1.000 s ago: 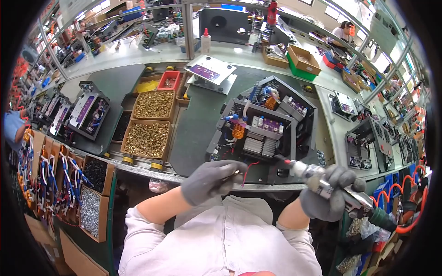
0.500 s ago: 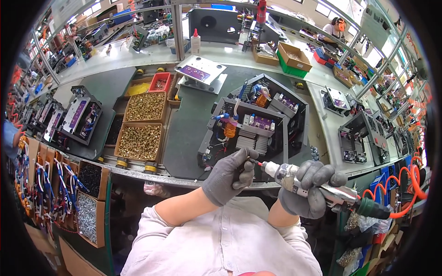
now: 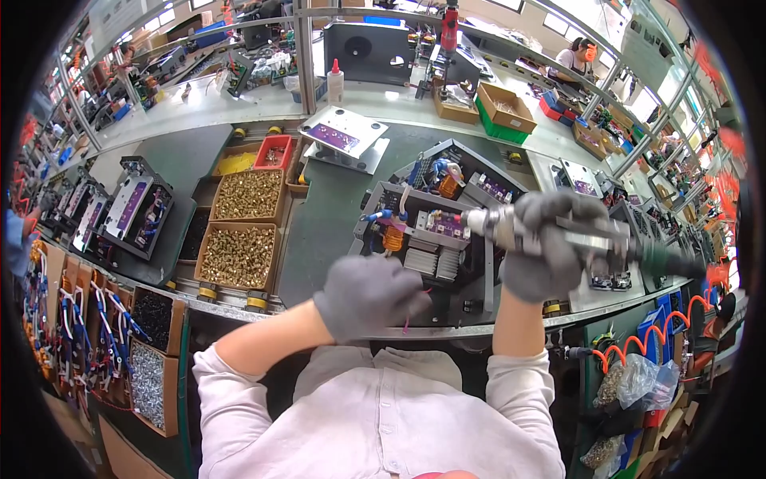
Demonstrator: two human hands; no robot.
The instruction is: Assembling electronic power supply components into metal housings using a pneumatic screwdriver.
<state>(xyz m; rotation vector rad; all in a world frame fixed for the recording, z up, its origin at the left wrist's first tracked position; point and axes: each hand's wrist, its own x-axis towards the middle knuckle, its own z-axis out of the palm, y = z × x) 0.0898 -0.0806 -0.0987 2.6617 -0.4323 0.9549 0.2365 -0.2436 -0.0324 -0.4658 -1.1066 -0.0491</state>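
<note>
My right hand (image 3: pixel 550 247) in a grey glove is wrapped around a pneumatic screwdriver (image 3: pixel 491 226), held level above the bench. Its tip points left, over the purple circuit board (image 3: pixel 441 224) inside the nearer grey metal housing (image 3: pixel 489 275); whether it touches is hard to see. That housing also holds finned heat sinks (image 3: pixel 423 262) and an orange coil (image 3: pixel 392 238). My left hand (image 3: pixel 371 299), gloved and slightly blurred, is in front of the housing, near the bench edge. Its fingers are curled in, and what they may hold is hidden.
Boxes of brass-coloured fasteners (image 3: pixel 237 255) stand left, beside a small red tray (image 3: pixel 274 152). Beyond lies a white plate with a purple board (image 3: pixel 343 132). More units (image 3: pixel 136 211) stand at far left. An orange coiled hose (image 3: pixel 650 339) hangs right. One person (image 3: pixel 573 60) works across the bench.
My right hand has raised the screwdriver, bringing its tip from beside my left fingers up over the circuit board. My left hand has come away from the tip, shifting slightly left.
</note>
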